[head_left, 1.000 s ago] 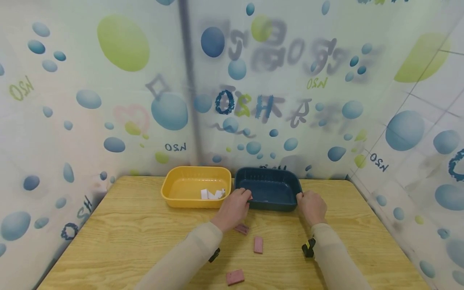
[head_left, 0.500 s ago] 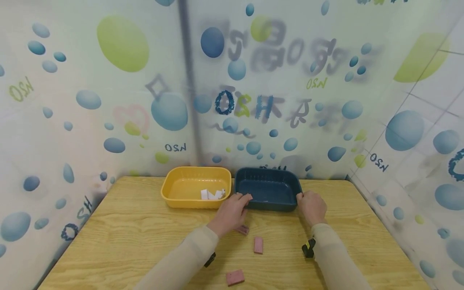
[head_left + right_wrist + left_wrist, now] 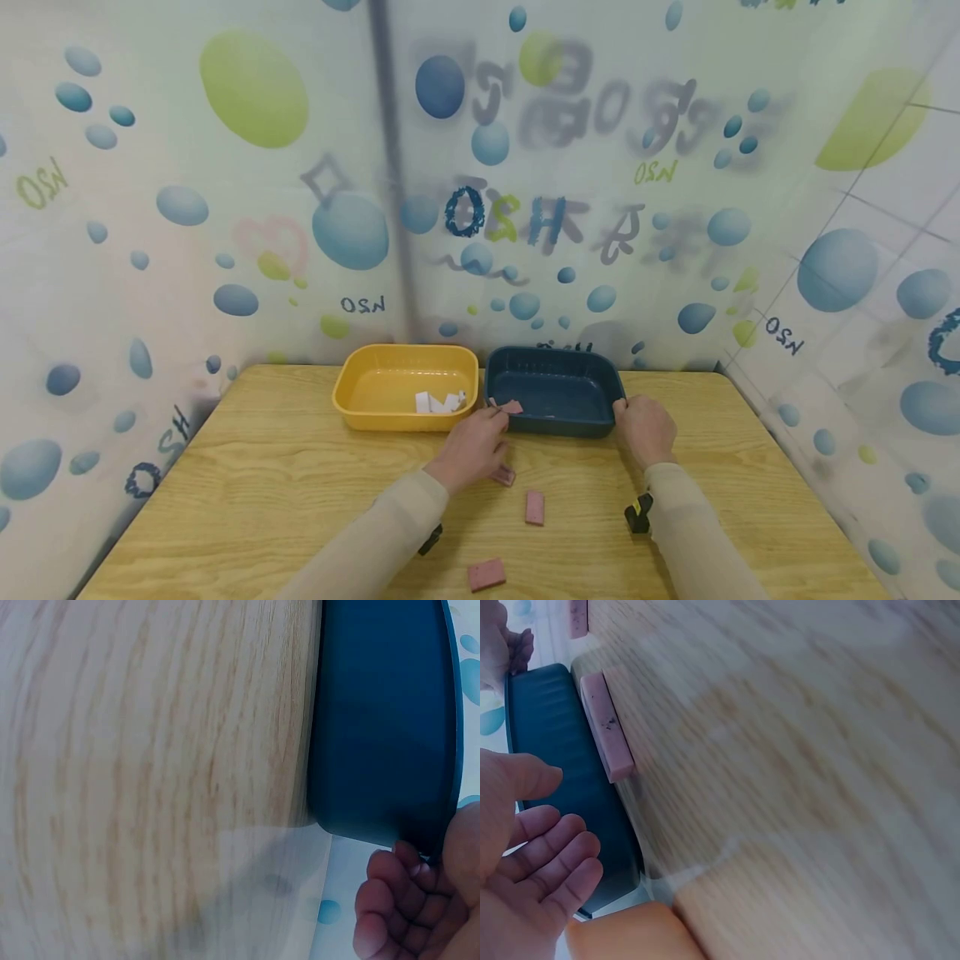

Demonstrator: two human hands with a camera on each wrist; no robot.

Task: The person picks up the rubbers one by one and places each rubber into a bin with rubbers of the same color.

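In the head view my left hand is at the front left corner of a dark blue plastic bin. In the left wrist view its thumb and fingers are apart and relaxed, with nothing seen between them. A small pink piece shows just past the fingertips, inside the bin's front rim. My right hand grips the bin's right front corner; in the right wrist view the fingers curl at its rim. Near the left hand, a pink block lies on the table, partly covered by that hand.
A yellow bin with several white pieces stands left of the blue one. Two more pink blocks, one in the middle and one nearer, lie on the wooden table. A patterned curtain hangs behind.
My left hand has drawn back slightly down and left from the blue bin, its fingers loosening. More of the pink piece inside the rim shows now. The right hand has stayed in place.
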